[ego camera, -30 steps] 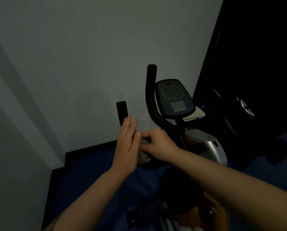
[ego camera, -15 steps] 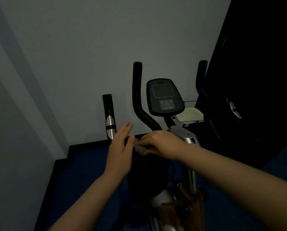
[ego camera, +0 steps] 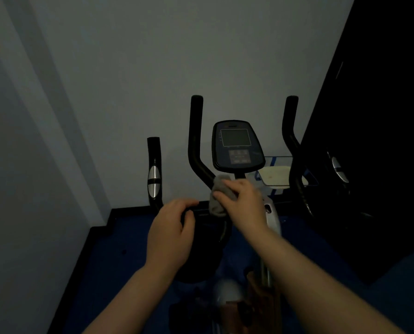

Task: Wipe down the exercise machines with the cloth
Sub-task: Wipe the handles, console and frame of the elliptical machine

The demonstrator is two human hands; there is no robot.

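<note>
An exercise bike stands against the wall, with a dark console (ego camera: 237, 145), a tall left handlebar (ego camera: 195, 141) and a right handlebar (ego camera: 291, 141). My right hand (ego camera: 243, 201) grips a grey cloth (ego camera: 219, 195) and holds it against the base of the left handlebar, just below the console. My left hand (ego camera: 171, 235) hovers lower left with its fingers curled, near the black bar in front of the seat; whether it touches the bar is unclear. The black seat (ego camera: 201, 256) lies partly hidden under my left hand.
A short black grip with a silver sensor (ego camera: 154, 174) rises at the left. A tray with a pale pad (ego camera: 281, 174) sits behind the console. A large dark machine (ego camera: 369, 165) fills the right side. The floor is blue (ego camera: 119, 261).
My right hand has lifted the cloth up and right to the left handlebar's base. My left hand went from flat and upright to curled and lower. The view moved closer to the bike.
</note>
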